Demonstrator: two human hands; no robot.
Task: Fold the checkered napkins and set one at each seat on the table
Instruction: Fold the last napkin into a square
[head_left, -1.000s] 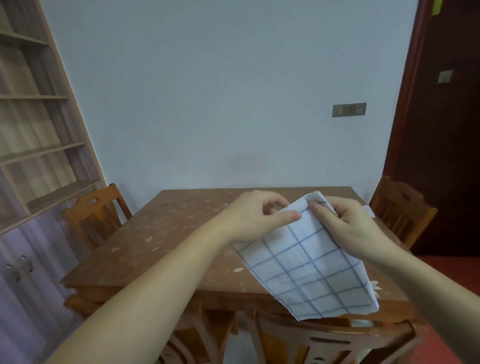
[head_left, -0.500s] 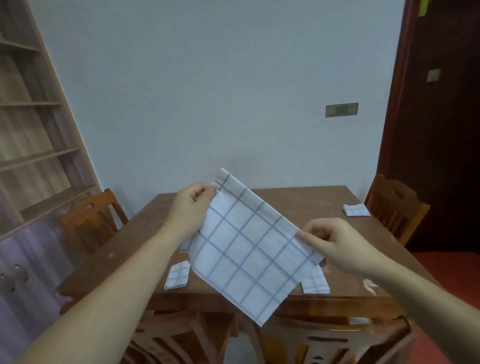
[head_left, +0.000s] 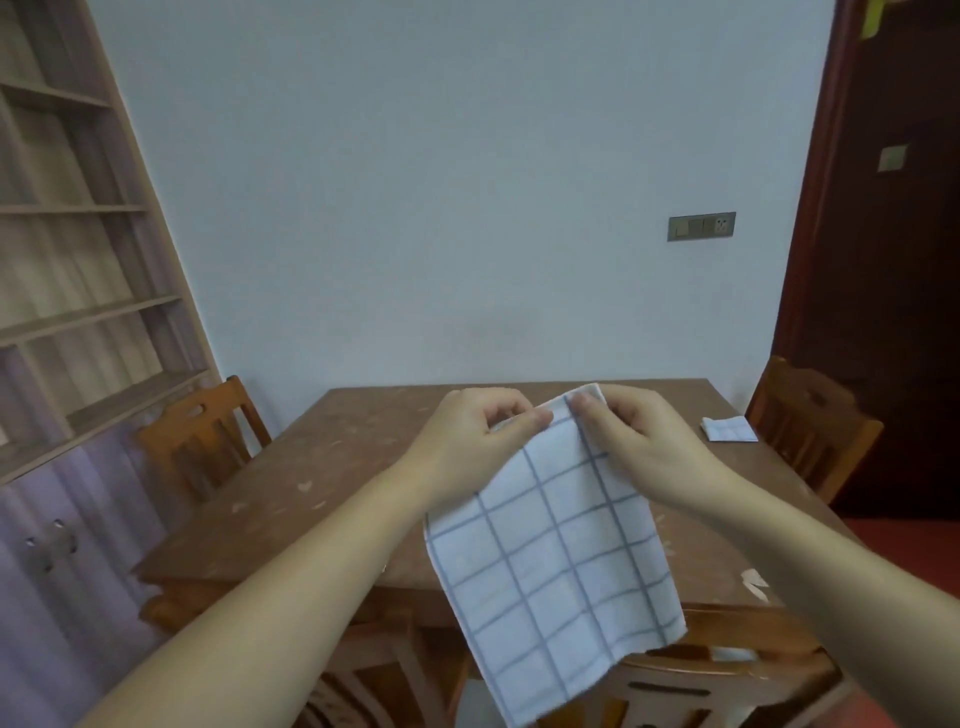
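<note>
A white napkin with a blue checkered grid (head_left: 556, 566) hangs doubled over above the near edge of the wooden table (head_left: 332, 499). My left hand (head_left: 467, 441) and my right hand (head_left: 639, 441) pinch its top edge side by side, thumbs almost touching. A folded checkered napkin (head_left: 730, 429) lies at the table's far right, in front of the right chair. The hanging cloth hides the table's near middle.
A wooden chair (head_left: 202, 441) stands at the table's left side, another chair (head_left: 810, 421) at the right, and a chair back (head_left: 670, 686) is just below me. Shelving fills the left wall. A dark red door is at the right.
My hands, spread apart with the napkin stretched open half a second ago, have come together at the top. The napkin now hangs folded in half and hides the napkins near the front edge.
</note>
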